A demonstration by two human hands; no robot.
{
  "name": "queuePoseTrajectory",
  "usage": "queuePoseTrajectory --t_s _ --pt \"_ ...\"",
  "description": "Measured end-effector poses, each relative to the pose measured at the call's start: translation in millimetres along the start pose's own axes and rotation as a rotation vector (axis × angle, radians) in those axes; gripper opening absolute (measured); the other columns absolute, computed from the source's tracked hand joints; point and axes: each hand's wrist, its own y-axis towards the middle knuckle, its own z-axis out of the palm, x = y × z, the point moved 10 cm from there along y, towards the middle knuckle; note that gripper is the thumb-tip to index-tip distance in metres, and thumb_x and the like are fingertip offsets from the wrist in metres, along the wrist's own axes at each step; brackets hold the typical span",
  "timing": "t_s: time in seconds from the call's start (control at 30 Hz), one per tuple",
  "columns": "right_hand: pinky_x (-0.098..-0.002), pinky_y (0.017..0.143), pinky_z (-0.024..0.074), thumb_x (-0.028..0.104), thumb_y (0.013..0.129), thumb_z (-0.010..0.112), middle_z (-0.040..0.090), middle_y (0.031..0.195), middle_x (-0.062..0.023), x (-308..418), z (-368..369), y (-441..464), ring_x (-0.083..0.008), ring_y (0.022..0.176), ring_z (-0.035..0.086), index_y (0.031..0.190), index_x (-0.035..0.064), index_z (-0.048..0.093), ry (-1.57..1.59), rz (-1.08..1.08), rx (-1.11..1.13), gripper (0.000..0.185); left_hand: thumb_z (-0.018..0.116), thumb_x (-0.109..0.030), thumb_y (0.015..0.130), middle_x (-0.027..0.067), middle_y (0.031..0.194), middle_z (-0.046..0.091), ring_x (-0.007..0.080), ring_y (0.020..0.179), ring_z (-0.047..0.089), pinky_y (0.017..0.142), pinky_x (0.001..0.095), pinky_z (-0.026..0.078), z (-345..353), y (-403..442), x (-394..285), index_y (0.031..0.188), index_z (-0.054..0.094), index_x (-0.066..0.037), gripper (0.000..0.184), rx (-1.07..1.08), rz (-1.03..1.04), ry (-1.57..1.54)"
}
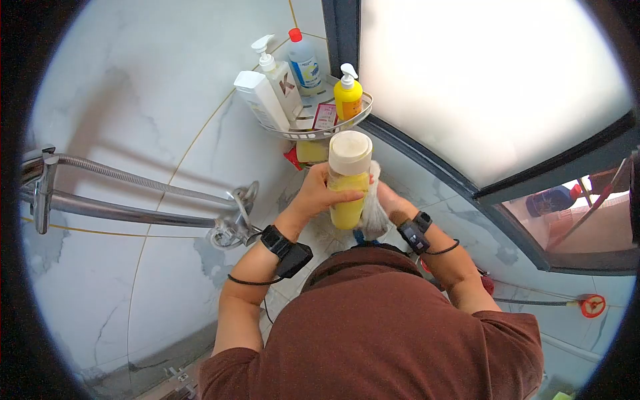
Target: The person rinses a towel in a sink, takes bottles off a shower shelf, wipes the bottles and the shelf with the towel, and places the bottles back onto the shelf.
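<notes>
**Yellow bottle in the left hand, whitish cloth up against it**

So the left hand [319, 195] is wrapping around the side of a yellow bottle [346, 215], thumb lying across the front and fingers going round the back. The cream cap [350, 153] is sticking out above that hand, and the bottom end is poking out below the thumb.

Just beside it, the right hand [394, 202] is sitting on the bottle's other side, with a whitish cloth [377, 215] hanging between the hand and the bottle. It's looking like that hand is pinching the cloth, but it's blurry and the fingers are mostly hidden, so I can't tell how tight the grip is, or if it's one at all.

Handling-wise, I'm guessing smooth, fairly stiff plastic: moderately heavy if it's full, slick if wet, not very fragile. I'd be gripping the middle of the body, like the left hand is doing, and not trusting the cap in case it's loose.

Beyond the left hand, a corner shelf [303, 135] is holding a yellow pump bottle [349, 104] and a red-capped bottle [305, 67]. A metal bar [127, 211] is running along the wall, well off to that hand's left.
</notes>
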Motion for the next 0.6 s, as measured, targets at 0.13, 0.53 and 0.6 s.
queuePoseTrajectory --t_s 0.13,0.53,0.6 --pt "-0.0363 0.078 0.0544 0.036 0.096 0.043 0.06 0.113 -0.0108 -1.4 12.5 -6.9 -0.0214 0.093 0.064 0.122 0.0043 0.05 0.057 0.023 -0.038 0.042 0.073 -0.004 0.073 0.0095 0.106 0.066 0.0174 0.098 0.062 0.09 0.0328 0.048 -13.1 4.4 1.2 0.111 0.059 0.002 0.04 -0.094 0.097 0.187" --pt "-0.0331 0.076 0.0538 0.021 0.094 0.05 0.062 0.107 -0.0095 29.6 -9.0 -23.7 -0.0184 0.089 0.063 0.12 0.0025 0.053 0.182 -0.137 -0.019 0.032 0.085 -0.022 0.058 0.008 0.098 0.054 0.0241 0.087 0.056 0.075 0.0351 0.046 -74.5 5.0 -108.8 0.101 0.06 -0.003 0.054 -0.891 0.644 0.97" --pt "-0.0341 0.083 0.0514 0.018 0.095 0.046 0.058 0.115 -0.0097 31.8 -7.1 -24.2 -0.0189 0.099 0.059 0.124 0.0031 0.049 0.249 -0.147 0.001 0.032 0.086 -0.023 0.056 0.0087 0.099 0.049 0.0241 0.092 0.052 0.079 0.0344 0.045 -91.2 17.1 -103.1 0.1 0.06 -0.001 0.055 -0.907 0.505 1.05"
